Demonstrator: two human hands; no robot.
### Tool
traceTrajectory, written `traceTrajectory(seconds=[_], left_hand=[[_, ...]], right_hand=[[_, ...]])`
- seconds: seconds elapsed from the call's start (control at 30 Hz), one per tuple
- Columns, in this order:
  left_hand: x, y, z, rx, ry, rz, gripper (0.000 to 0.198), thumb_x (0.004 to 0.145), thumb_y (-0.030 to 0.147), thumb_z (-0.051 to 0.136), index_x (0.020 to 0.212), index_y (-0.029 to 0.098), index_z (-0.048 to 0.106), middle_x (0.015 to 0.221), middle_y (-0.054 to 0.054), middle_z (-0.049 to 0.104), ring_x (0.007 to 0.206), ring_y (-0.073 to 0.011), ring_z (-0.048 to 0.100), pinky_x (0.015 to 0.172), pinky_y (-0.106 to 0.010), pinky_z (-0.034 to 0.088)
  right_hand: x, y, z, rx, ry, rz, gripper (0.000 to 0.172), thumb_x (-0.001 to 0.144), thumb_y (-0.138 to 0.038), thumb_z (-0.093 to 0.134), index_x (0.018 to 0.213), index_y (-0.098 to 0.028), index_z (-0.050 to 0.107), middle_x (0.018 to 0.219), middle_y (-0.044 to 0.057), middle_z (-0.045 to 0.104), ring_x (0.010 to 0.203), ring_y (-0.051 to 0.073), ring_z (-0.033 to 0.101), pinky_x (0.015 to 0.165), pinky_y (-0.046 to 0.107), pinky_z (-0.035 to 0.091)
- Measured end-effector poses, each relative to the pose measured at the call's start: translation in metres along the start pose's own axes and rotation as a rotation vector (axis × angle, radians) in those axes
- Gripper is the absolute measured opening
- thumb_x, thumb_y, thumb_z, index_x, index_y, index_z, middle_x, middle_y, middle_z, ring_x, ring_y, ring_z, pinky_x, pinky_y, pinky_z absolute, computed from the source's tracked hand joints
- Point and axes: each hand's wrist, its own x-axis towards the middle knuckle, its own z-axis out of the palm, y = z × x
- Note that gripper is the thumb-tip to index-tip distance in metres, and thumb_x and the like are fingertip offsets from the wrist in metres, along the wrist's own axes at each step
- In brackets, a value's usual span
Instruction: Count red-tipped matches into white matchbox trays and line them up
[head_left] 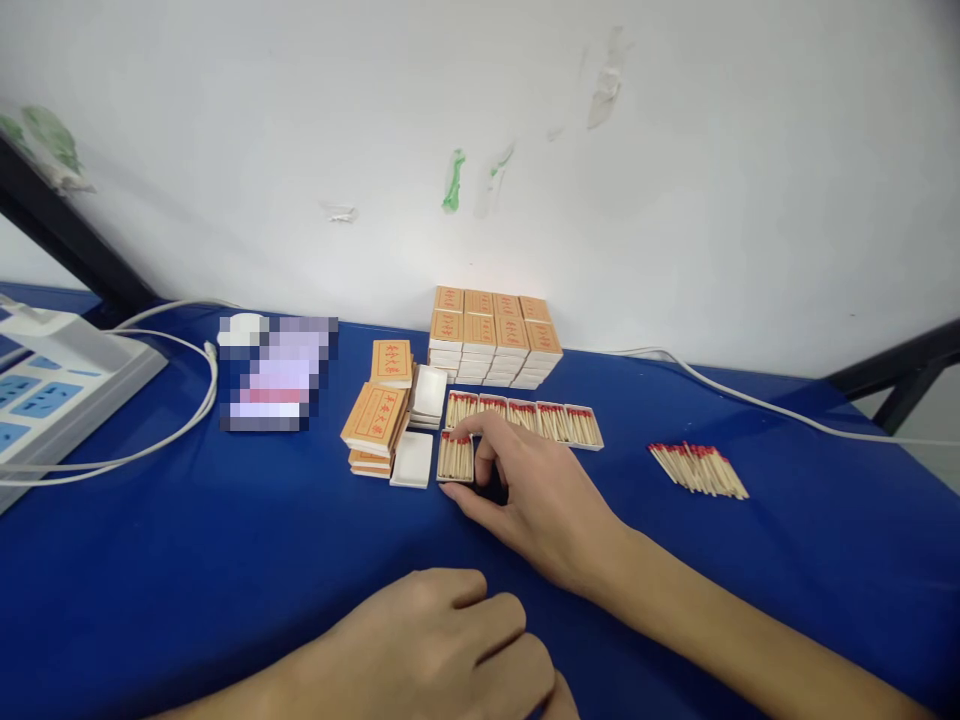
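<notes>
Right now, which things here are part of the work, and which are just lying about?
Seemingly part of the work:
tray of matches in the right hand
row of filled trays
loose matches
white trays
orange-topped matchboxes
matchbox stack

Probably just lying about:
power strip
white cables
blurred phone-like object

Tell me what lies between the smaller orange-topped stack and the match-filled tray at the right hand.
A white tray lies there, with more white trays piled just behind it, as the head view shows.

Stacked matchboxes [495, 335] block behind trays [590, 446]; passage lies rightward.
</notes>
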Motion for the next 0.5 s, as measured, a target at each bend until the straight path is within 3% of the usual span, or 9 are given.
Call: traceTrajectory(seconds=[0.27,0.37,0.5], left_hand=[[0.003,-0.001,-0.007,0.025,-0.011,0.031,0.021,0.114,0.019,0.075,0.092,0.020,0.078,0.074,0.007,0.063,0.062,-0.0133,0.051,0.058,-0.033,0.050],[0.002,0.000,-0.003,0.021,-0.011,0.028,0.024,0.117,0.023,0.072,0.093,0.020,0.078,0.074,0.006,0.063,0.062,-0.0140,0.051,0.059,-0.034,0.051],[-0.001,0.000,0.003,0.009,-0.002,0.021,0.024,0.112,0.013,0.071,0.089,0.020,0.076,0.073,0.007,0.060,0.061,-0.0142,0.047,0.057,-0.034,0.048]], right_hand=[[-0.009,-0.001,0.002,0.004,0.052,-0.029,0.018,0.104,-0.019,0.082,0.103,-0.025,0.066,0.095,-0.001,0.073,0.083,0.018,0.066,0.074,0.032,0.048],[-0.010,-0.001,0.002,0.015,0.059,-0.053,0.018,0.106,-0.018,0.081,0.098,-0.025,0.066,0.094,-0.001,0.071,0.084,0.017,0.066,0.075,0.031,0.049],[-0.010,0.001,0.002,0.020,0.058,-0.069,0.019,0.107,-0.018,0.080,0.097,-0.025,0.066,0.092,-0.001,0.070,0.083,0.017,0.065,0.073,0.031,0.048]])
